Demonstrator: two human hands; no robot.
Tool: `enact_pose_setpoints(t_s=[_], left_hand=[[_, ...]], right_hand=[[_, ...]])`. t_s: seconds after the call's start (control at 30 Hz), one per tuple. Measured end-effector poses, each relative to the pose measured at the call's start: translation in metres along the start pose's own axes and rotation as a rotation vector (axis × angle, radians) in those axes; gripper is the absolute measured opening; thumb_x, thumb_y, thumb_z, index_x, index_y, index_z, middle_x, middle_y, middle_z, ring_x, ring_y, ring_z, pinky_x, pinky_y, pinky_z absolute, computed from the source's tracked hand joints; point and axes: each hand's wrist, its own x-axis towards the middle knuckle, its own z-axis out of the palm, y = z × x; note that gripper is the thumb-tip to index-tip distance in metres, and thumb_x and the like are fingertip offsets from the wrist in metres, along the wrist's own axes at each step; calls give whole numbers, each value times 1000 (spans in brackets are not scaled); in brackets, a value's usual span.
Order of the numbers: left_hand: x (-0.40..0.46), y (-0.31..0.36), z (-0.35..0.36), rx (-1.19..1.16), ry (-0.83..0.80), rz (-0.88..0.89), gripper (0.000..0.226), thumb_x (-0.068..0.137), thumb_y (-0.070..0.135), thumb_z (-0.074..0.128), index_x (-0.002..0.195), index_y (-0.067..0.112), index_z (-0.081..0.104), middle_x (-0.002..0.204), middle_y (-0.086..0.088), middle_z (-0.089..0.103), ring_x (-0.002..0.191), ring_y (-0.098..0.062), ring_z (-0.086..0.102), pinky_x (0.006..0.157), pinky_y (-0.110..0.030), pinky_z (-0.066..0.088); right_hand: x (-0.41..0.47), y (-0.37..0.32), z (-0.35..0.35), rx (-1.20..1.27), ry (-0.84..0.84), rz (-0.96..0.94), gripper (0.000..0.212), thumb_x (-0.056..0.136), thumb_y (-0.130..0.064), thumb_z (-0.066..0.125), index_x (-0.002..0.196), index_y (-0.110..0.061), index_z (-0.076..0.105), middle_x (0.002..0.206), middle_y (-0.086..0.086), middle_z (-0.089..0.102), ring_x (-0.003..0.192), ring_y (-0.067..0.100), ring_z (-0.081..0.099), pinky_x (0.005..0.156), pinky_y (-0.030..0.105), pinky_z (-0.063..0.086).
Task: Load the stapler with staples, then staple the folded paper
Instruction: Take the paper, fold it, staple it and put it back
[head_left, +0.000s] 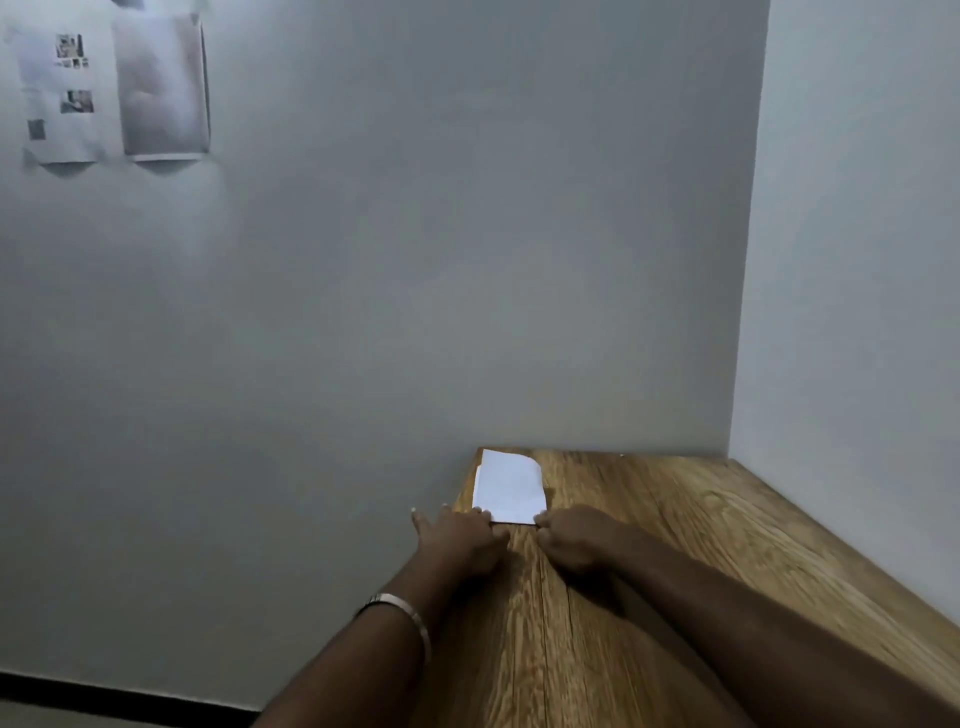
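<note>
A plain grey-white wall (415, 234) fills most of the view and meets a second pale wall (852, 208) at a corner on the right. Below them a long wooden counter with a strong brown grain (701, 545) runs from the near edge of the view to the far corner, its left edge standing free above a strip of floor with a dark skirting line (104, 693). High on the far left of the wall hang two pale paper sheets (111, 88), one carrying small printed pictures and the other nearly blank (both too blurred to read).

Two bare forearms reach out along the counter from the near side. The left wrist wears a thin silver metal bangle (402, 610).

The folded white sheet of paper (511, 488) lies flat at the far left end of the counter, close to the wall and just beside the counter's left edge, with its far right corner bent or rounded off.

The left hand (462, 540) lies palm down at the near left corner of the paper, its fingers (480, 514) fairly straight and spread, the tips touching the paper's near edge while one outer finger points past the counter's left edge. The right hand (571, 540) rests knuckles up at the near right corner, its fingers (543, 518) curled in at the paper's edge; whether they pinch the sheet or merely press on it I cannot tell.
</note>
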Motion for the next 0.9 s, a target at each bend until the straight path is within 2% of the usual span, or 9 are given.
enact_pose_setpoints(t_s=[0.1, 0.27, 0.5, 0.7, 0.9], left_hand=[[36, -4, 5, -18, 19, -21, 60, 97, 48, 25, 150, 21, 35, 160, -1, 30, 150, -35, 16, 109, -75, -6], [89, -11, 12, -57, 21, -39, 60, 95, 47, 25, 147, 19, 36, 159, -1, 32, 146, -34, 26, 108, -76, 3], [118, -17, 15, -55, -7, 33, 48, 99, 45, 23, 132, 17, 44, 150, -5, 36, 138, -34, 38, 105, -71, 20], [115, -16, 17, -43, 22, 15, 56, 97, 48, 25, 143, 17, 36, 157, -2, 28, 140, -34, 35, 107, -70, 20], [112, -15, 16, -38, 46, 13, 59, 98, 47, 27, 148, 16, 30, 160, 0, 23, 141, -34, 33, 109, -67, 20]], right_hand=[[32, 5, 1, -3, -3, 15, 53, 105, -29, 24, 153, -6, 29, 160, 14, 29, 143, 30, 35, 116, 37, 31], [83, 16, 5, -22, 11, 48, 60, 103, -38, 20, 157, -11, 19, 165, 9, 18, 149, 27, 26, 120, 39, 24], [109, 16, 4, -216, 41, 95, 64, 99, -46, 16, 157, -19, 19, 163, 4, 26, 144, 29, 35, 114, 42, 35], [98, 12, 5, -259, 50, 70, 57, 105, -39, 14, 157, -17, 15, 166, 4, 13, 147, 28, 30, 115, 44, 32], [107, 16, 11, -215, 76, 91, 64, 102, -43, 14, 158, -13, 9, 166, 4, 9, 147, 26, 30, 113, 41, 30]])
